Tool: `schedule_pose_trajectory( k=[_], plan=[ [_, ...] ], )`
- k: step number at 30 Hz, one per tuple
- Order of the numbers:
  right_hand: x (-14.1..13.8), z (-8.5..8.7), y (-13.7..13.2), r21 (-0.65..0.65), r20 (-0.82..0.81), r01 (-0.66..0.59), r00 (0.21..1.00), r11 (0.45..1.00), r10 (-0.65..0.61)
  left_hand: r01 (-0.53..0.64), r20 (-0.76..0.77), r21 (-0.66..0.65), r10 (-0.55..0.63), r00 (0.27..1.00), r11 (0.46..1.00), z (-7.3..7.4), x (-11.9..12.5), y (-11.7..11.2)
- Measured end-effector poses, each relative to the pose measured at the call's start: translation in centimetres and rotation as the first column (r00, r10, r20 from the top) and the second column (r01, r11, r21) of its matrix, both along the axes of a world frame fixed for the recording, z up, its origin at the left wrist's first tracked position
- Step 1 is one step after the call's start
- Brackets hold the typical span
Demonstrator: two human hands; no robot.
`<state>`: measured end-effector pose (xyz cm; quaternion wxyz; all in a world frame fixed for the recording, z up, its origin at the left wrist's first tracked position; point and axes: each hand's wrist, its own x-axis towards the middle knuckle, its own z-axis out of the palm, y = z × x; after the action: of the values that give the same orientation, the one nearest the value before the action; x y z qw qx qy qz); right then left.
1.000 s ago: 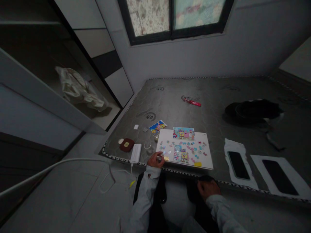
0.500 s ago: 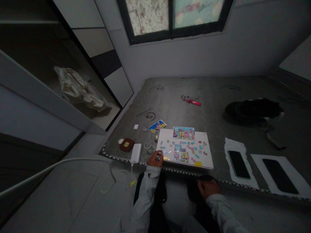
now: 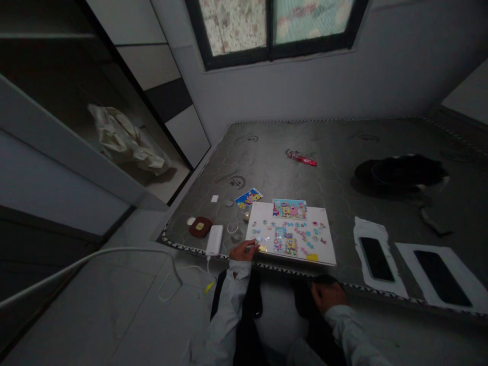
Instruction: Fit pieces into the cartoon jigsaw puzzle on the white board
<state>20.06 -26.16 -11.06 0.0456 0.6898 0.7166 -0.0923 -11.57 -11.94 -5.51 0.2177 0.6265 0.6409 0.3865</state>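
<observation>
The left hand (image 3: 243, 251) is positioned at the near left corner of the white board (image 3: 263, 212), palm side down, with the fingertips at the board edge beside the left yellow patch (image 3: 263, 248); whether the fingers grip a piece cannot be determined at this size; the right hand (image 3: 331, 296) rests over the dark-clothed right knee, off the board, fingers curled; whether it encloses anything cannot be determined. The white board lies flat at the near edge of the grey mat (image 3: 267, 168); it carries a partly joined puzzle section (image 3: 291, 245) at its near middle, loose puzzle pieces (image 3: 304, 235) spread mainly to the right of and above that section, and a second yellow patch (image 3: 311, 257) at the near right; a picture card (image 3: 289, 209) lies at the far edge of the board; a blue picture card (image 3: 248, 198) lies at the far left corner. Left of the board are a white power bank (image 3: 214, 240) with a cable attached and a brown case (image 3: 200, 227); well to the right, two dark phones (image 3: 376, 259) lie on white sheets (image 3: 362, 229).
</observation>
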Motion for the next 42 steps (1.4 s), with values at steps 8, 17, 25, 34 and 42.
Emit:
schedule_pose_trajectory(
  k=[8,17,25,34,42],
  plan=[
    [-0.1,0.2,0.0,0.005,0.012,0.007,1.000,1.000,-0.007,0.001,-0.018,-0.037,-0.002,1.000,0.999,0.5,-0.1,-0.2],
    [-0.2,0.6,0.0,0.034,0.013,-0.007,1.000,0.999,0.006,-0.023,-0.033,-0.049,0.021,0.999,0.999,1.7,0.5,-0.5],
    [-0.2,0.7,-0.1,0.032,-0.013,0.007,1.000,0.999,-0.007,-0.061,-0.029,0.013,0.062,0.998,0.998,1.7,1.0,-0.8],
    [-0.3,0.9,0.0,0.022,-0.031,-0.008,0.999,1.000,0.008,-0.013,-0.017,0.077,0.015,1.000,0.997,1.3,0.9,-0.7],
    [-0.2,0.7,-0.1,0.017,-0.035,-0.005,0.999,1.000,0.005,-0.038,-0.022,0.037,0.038,0.999,0.999,0.7,0.9,-0.8]
  ],
)
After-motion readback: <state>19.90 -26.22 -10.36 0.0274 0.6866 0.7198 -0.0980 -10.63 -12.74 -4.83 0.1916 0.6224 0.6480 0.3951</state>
